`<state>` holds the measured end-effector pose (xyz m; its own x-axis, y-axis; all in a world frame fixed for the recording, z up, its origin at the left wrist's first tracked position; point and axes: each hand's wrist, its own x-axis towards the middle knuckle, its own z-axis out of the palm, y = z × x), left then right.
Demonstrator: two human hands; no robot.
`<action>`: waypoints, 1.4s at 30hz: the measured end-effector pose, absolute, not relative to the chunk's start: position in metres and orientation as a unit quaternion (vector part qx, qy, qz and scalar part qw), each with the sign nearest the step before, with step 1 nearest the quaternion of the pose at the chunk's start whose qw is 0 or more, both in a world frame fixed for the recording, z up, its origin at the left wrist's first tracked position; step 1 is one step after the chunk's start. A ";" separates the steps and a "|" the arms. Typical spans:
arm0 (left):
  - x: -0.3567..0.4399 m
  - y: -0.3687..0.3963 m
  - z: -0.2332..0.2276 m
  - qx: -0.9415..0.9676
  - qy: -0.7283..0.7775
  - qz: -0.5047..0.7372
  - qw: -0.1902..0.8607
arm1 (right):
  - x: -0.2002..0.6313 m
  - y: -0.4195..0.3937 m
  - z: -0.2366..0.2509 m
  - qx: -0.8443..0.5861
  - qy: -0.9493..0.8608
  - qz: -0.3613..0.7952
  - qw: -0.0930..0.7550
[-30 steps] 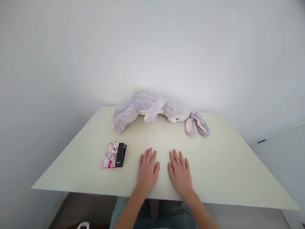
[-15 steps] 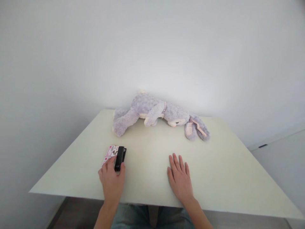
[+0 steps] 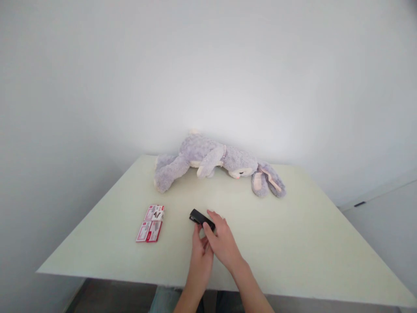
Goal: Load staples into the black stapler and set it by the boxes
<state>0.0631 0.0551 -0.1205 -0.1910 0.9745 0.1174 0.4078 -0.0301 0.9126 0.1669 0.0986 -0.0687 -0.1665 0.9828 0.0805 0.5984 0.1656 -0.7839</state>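
Observation:
A small black stapler (image 3: 199,217) is held above the pale table (image 3: 293,243) near its middle front. My left hand (image 3: 200,256) grips it from below. My right hand (image 3: 221,241) lies over my left, with its thumb and fingers on the stapler's near end. Two red-and-white staple boxes (image 3: 150,224) lie flat on the table, to the left of my hands and apart from them.
A grey plush rabbit (image 3: 215,163) lies on its side along the table's far edge, against the white wall. A white cabinet (image 3: 391,217) stands at the right. The table's front edge runs just under my forearms.
My left hand took the black stapler off the red-and-white boxes and carried it right to the table's middle. My right hand left the table and closed on it too.

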 end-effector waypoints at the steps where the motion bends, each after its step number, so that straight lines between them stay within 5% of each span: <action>1: 0.069 0.055 -0.121 0.564 0.610 0.455 0.319 | 0.163 0.105 -0.064 -0.567 -0.698 0.311 0.308; 8: 0.048 0.050 -0.114 0.619 0.607 0.414 0.277 | 0.146 0.128 -0.061 -0.576 -0.697 0.291 0.313; 15: 0.036 0.050 -0.119 0.725 0.636 0.257 0.059 | 0.131 0.142 -0.068 -0.541 -0.621 0.329 0.462; 22: 0.034 0.072 -0.111 0.717 0.650 0.252 0.018 | 0.190 0.164 -0.091 -0.538 -0.427 0.412 0.599; 30: -0.012 0.062 -0.104 0.624 0.723 0.296 -0.017 | 0.235 0.112 -0.123 -0.559 -0.272 0.435 0.652; 36: -0.076 0.036 -0.110 0.517 0.823 0.219 -0.083 | 0.230 0.039 -0.130 -0.587 -0.332 0.448 0.587; 42: -0.033 0.035 -0.115 0.718 0.623 0.284 0.126 | 0.217 0.038 -0.121 -0.565 -0.479 0.539 0.400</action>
